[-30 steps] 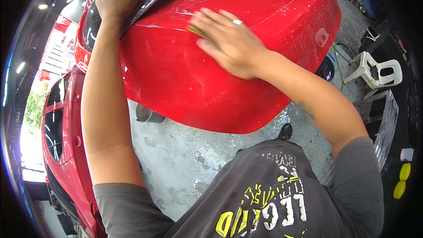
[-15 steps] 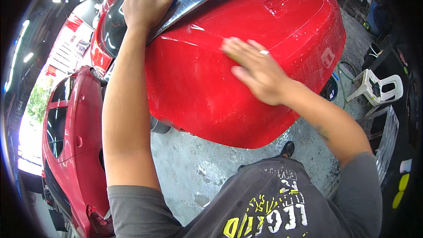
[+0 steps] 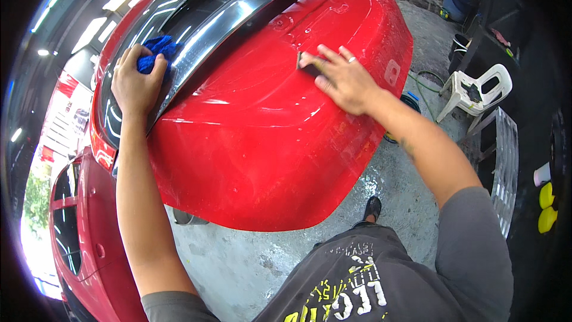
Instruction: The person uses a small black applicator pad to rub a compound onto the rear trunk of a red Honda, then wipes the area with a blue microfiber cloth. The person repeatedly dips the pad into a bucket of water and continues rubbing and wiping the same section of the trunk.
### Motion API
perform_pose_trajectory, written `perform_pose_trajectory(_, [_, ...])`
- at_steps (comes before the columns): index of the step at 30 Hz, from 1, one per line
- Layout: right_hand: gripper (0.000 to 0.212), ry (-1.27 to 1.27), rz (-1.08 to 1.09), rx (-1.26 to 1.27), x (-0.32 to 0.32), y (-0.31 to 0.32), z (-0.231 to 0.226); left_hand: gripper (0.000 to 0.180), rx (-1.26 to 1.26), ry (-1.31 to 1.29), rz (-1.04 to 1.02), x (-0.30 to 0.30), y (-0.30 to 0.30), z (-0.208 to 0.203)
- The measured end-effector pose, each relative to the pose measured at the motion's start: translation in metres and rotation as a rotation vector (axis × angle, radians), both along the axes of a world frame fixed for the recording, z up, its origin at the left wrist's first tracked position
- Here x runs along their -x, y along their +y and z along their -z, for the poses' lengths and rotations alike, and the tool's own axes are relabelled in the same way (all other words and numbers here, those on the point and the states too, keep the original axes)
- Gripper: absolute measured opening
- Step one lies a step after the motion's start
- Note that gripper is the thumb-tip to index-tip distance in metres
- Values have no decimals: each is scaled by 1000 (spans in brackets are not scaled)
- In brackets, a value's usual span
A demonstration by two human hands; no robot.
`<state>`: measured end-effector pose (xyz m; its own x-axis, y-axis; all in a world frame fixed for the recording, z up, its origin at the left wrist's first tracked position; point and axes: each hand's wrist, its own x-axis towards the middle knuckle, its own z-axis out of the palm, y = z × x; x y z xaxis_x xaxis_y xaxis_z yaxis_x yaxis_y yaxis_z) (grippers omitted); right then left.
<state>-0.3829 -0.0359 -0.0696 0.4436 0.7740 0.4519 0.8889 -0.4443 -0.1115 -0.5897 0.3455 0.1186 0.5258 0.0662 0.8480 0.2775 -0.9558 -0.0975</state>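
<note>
A bunched blue cloth [image 3: 156, 52] is gripped in my left hand [image 3: 134, 86], at the dark glass [image 3: 179, 21] beside a shiny chrome trim strip [image 3: 223, 30]. My right hand [image 3: 347, 84] lies over the wet-looking red car panel [image 3: 244, 167], a ring on one finger. Under its fingertips a dark flat pad [image 3: 310, 69] shows, pressed against the red surface. Part of the pad is hidden by the fingers. Whitish smears and small droplets mark the paint around it.
Another red car [image 3: 89, 226] stands at the left. To the right are a white plastic chair [image 3: 476, 89], a green hose [image 3: 426, 83], a metal step frame [image 3: 505, 167] and a dark bucket [image 3: 457, 50]. Below the panel spreads a wet grey floor [image 3: 238, 262].
The view has shifted, so the panel sits further left. My right hand has moved up the panel toward the chrome strip, and the dark pad now shows. My left hand still grips the cloth.
</note>
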Motion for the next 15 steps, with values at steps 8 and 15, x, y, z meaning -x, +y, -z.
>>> perform_pose_trajectory(8, [52, 73, -87, -147, 66, 36, -16, 30, 6, 18, -16, 9, -2, 1])
perform_pose_trajectory(15, [64, -3, -348, -71, 45, 19, -1, 28, -3, 7, -3, 3, -10, 4])
